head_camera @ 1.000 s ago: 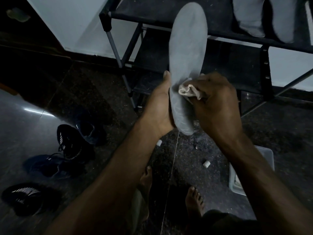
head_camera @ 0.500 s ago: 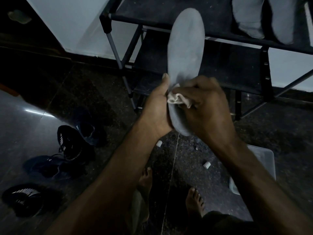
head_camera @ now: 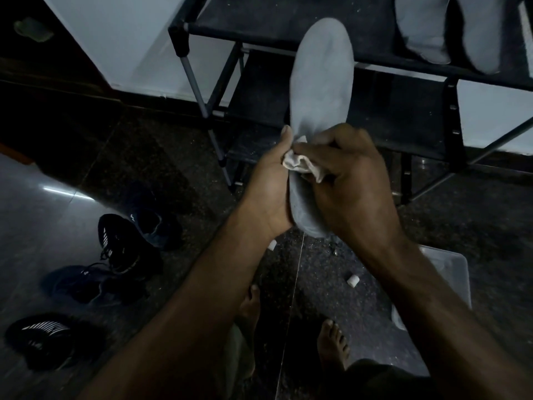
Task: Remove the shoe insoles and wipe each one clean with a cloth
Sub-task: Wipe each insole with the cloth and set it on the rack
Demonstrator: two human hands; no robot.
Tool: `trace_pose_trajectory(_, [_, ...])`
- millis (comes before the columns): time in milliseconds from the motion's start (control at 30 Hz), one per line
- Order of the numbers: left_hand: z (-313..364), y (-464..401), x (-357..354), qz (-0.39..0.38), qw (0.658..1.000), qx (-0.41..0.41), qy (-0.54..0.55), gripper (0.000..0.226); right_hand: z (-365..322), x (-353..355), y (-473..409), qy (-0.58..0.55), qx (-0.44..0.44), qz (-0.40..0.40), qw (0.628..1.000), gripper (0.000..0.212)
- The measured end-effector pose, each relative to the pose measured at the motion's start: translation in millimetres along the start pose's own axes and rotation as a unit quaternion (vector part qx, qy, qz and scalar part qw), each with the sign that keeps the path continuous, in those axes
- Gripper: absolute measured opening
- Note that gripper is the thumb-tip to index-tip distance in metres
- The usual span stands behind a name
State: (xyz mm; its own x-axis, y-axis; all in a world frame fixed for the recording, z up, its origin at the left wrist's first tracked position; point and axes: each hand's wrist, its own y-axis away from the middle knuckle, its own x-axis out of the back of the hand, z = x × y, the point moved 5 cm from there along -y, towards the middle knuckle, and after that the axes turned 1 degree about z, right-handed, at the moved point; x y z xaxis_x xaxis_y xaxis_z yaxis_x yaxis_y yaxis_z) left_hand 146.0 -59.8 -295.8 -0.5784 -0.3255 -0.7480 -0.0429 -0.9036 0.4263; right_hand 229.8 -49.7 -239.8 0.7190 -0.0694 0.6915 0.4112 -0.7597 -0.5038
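Shoes (head_camera: 86, 284), dark w/ pale stripes, lie on the floor lower left of frame, none of them touched. Left hand (head_camera: 272, 189), center frame, wraps the lower half of the grey insole (head_camera: 321, 90): thumb straight up along its left edge, other fingers hidden behind it. Insole stands near upright, toe end at upper center in front of the rack (head_camera: 403, 116). Vs a sec ago, the cloth (head_camera: 300, 164) has slid from the insole's right side across to its left edge, now touching the left thumb, and sits a bit lower toward the heel. Right hand (head_camera: 349, 180) has fingers curled tight round the bunched cloth, pressing it on the insole. Looks like a wiping stroke in progress; mid/heel area being covered, toe part prob. next. Two more insoles (head_camera: 450, 27) rest on the rack's top shelf, upper right. Whether those are wiped yet, can't tell.
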Motion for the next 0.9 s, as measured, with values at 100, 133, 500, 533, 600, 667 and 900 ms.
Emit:
trace_pose_trajectory(100, [-0.9,2.0,-1.8,-0.005,1.0,0.009,-0.007,0.056,9.9,5.5,-3.1,0.043,0.012,-0.002,0.999,0.016])
trace_pose_trajectory(133, [-2.0,3.1,-3.0,-0.001,1.0,0.012,-0.028,0.053,18.9,9.1,-3.7,0.063,-0.003,0.005,0.998,0.017])
trace_pose_trajectory(500, [-4.9,-2.2,3.3,0.014,0.999,0.015,-0.028,0.053,1.7,2.8,1.2,0.055,0.021,0.028,0.998,0.012])
trace_pose_trajectory(533, [-5.9,-1.5,2.3,0.015,0.999,0.016,-0.039,0.054,10.4,5.0,-0.1,0.084,0.01,0.019,0.996,0.014])
trace_pose_trajectory(600, [-7.1,-1.2,2.3,0.024,0.997,0.01,-0.079,0.051,31.1,12.0,-1.9,0.115,-0.024,0.014,0.993,0.015])
trace_pose_trajectory(667, [-6.5,-0.2,1.3,0.028,0.994,0.005,-0.103,0.049,39.0,17.2,-1.4,0.116,-0.045,0.029,0.992,0.016])
trace_pose_trajectory(900, [-1.1,-3.7,5.8,0.023,0.998,0.008,-0.051,0.051,-6.5,-0.3,3.9,0.055,0.019,0.012,0.998,0.02])
